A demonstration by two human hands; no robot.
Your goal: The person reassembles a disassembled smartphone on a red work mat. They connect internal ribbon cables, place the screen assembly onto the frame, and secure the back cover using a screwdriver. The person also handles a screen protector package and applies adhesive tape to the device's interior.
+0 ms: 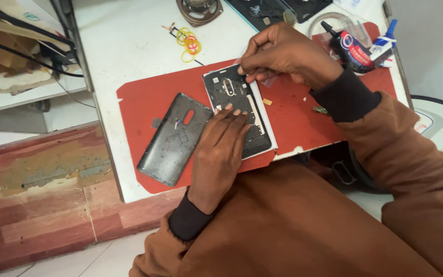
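Observation:
A dark opened phone body (230, 95) lies back-up on a red mat (144, 97). My left hand (219, 154) lies flat on its lower half, fingers pressing it down. My right hand (283, 54) is at the phone's top right corner, fingertips pinched on a small clear piece of film or tape (268, 80). A detached dark back cover (174, 138) lies inside-up on the mat just left of the phone.
The mat lies on a white table (129, 41). Coloured rubber bands (189, 43) lie behind the mat, a round speaker part (199, 9) beyond them. A black glue bottle (352, 48) and a blue-capped tube (384, 43) lie at the far right. Shelves with cables stand left.

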